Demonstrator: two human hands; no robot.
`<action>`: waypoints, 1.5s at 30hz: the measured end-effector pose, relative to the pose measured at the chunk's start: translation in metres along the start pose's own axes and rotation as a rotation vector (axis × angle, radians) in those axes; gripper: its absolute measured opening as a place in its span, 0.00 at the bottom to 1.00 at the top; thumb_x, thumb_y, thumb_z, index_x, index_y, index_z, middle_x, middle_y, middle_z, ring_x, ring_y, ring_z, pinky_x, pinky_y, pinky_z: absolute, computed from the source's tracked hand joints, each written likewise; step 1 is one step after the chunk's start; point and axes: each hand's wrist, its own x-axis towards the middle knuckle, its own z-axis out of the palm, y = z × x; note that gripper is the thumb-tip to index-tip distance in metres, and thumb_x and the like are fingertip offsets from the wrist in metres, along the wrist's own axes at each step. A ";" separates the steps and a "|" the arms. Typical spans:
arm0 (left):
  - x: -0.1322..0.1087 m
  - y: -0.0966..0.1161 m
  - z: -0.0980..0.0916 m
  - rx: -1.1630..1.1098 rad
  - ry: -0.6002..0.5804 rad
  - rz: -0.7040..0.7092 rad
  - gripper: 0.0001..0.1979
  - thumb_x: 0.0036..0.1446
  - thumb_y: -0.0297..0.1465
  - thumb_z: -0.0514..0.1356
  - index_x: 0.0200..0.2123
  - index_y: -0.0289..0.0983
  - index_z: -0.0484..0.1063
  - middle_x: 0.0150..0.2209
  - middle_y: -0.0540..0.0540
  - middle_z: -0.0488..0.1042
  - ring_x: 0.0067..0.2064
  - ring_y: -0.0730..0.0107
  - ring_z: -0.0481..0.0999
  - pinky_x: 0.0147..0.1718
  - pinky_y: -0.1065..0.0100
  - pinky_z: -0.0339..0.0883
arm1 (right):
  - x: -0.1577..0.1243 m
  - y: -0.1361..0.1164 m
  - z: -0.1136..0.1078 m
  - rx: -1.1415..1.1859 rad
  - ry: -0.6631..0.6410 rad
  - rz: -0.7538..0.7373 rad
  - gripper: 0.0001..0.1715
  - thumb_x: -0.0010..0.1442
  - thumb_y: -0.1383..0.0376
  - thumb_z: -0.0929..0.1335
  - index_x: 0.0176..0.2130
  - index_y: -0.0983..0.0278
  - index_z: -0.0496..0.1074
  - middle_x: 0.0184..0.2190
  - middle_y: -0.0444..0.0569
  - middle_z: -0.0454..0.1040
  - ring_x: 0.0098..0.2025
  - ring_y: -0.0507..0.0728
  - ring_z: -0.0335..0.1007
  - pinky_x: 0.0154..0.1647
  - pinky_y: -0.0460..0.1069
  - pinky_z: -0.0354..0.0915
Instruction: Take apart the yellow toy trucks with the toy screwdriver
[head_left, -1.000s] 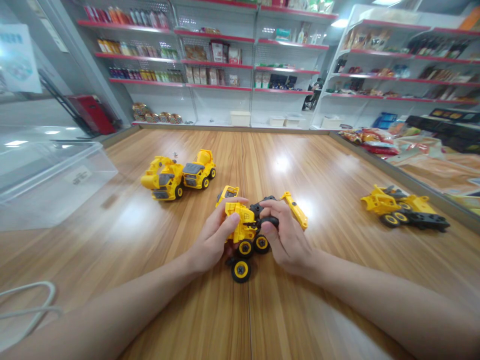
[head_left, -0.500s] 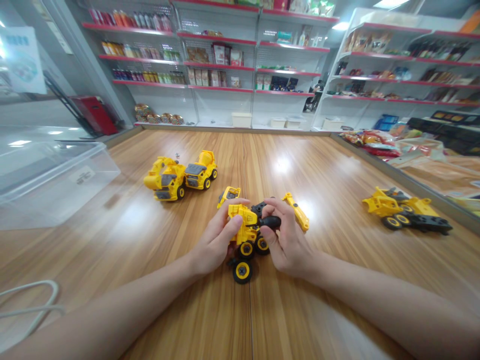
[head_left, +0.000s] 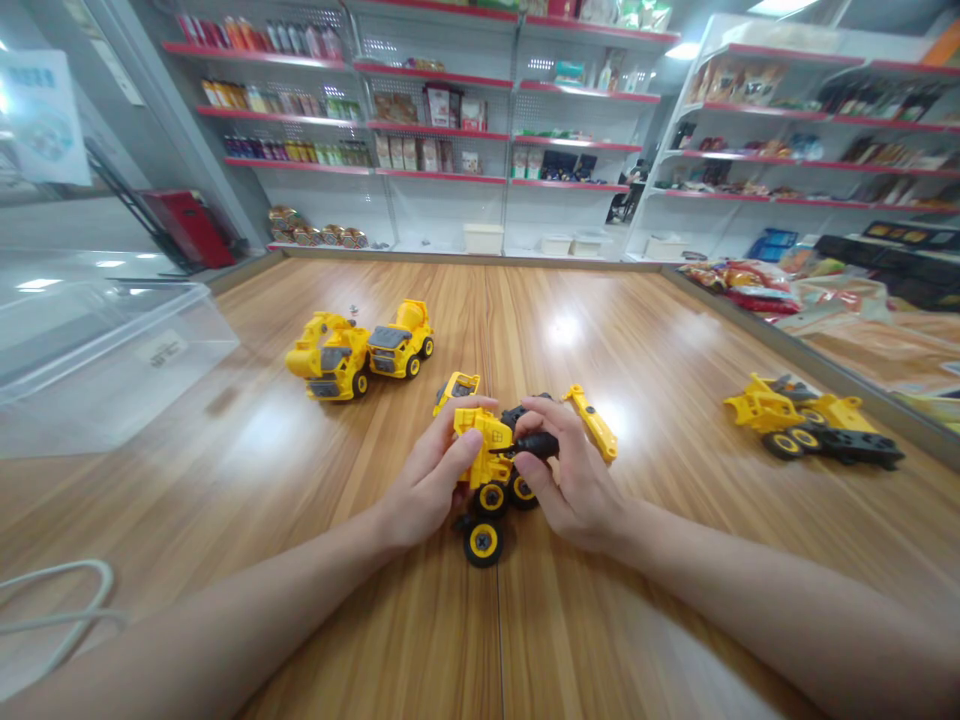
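My left hand [head_left: 431,480] is closed around a yellow toy truck part [head_left: 491,432] with a window moulded in its side. In my right hand [head_left: 574,475] is a small screwdriver [head_left: 536,445] with a black handle, its dark shaft lying against the yellow part. Black wheels with yellow hubs [head_left: 491,497] sit just under the part. Nearer to me stands another wheel [head_left: 483,541], joined to a dark piece partly hidden by my left hand. Beyond my fingers lie a yellow frame piece [head_left: 459,386] and a long yellow arm piece [head_left: 592,422].
Two yellow toy trucks, an excavator type [head_left: 328,358] and a cement mixer [head_left: 403,340], stand at the left back. A partly built truck [head_left: 810,420] lies to the right. A clear plastic box [head_left: 112,365] and a white cable [head_left: 97,590] are at left; shelves [head_left: 442,130] rise behind.
The screwdriver's handle has tilted and shifted slightly left, and more of its shaft shows against the yellow part. My left hand keeps its hold.
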 end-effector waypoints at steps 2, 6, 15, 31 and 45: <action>0.000 0.002 0.001 -0.008 -0.005 -0.021 0.19 0.65 0.43 0.53 0.54 0.40 0.64 0.32 0.50 0.68 0.25 0.77 0.65 0.20 0.75 0.58 | 0.000 0.000 0.000 -0.015 -0.011 0.029 0.31 0.65 0.69 0.63 0.64 0.60 0.50 0.43 0.52 0.69 0.42 0.57 0.69 0.43 0.53 0.71; 0.000 0.004 0.002 -0.026 -0.007 -0.016 0.18 0.65 0.43 0.53 0.53 0.40 0.64 0.32 0.50 0.68 0.26 0.76 0.66 0.21 0.75 0.59 | 0.000 -0.002 -0.001 -0.008 0.001 -0.056 0.33 0.62 0.71 0.64 0.63 0.61 0.52 0.46 0.53 0.69 0.45 0.57 0.69 0.45 0.53 0.71; -0.001 0.001 0.001 -0.029 -0.012 0.006 0.17 0.65 0.41 0.53 0.54 0.41 0.64 0.33 0.50 0.68 0.27 0.76 0.66 0.23 0.74 0.61 | 0.002 -0.005 -0.002 -0.040 0.016 -0.028 0.30 0.64 0.70 0.64 0.63 0.61 0.53 0.44 0.52 0.70 0.44 0.56 0.70 0.47 0.54 0.72; -0.002 0.000 -0.001 -0.007 -0.003 0.008 0.17 0.66 0.41 0.53 0.54 0.41 0.65 0.36 0.49 0.69 0.29 0.74 0.66 0.26 0.73 0.62 | 0.000 -0.006 -0.003 -0.104 -0.030 0.047 0.33 0.65 0.69 0.62 0.66 0.62 0.49 0.44 0.52 0.70 0.40 0.56 0.71 0.41 0.52 0.72; -0.003 0.000 -0.001 -0.019 0.009 0.008 0.17 0.65 0.41 0.53 0.54 0.41 0.66 0.35 0.49 0.70 0.29 0.73 0.67 0.27 0.72 0.63 | -0.001 -0.008 -0.004 -0.065 -0.013 0.007 0.33 0.63 0.71 0.62 0.65 0.61 0.51 0.42 0.51 0.71 0.37 0.55 0.70 0.39 0.50 0.72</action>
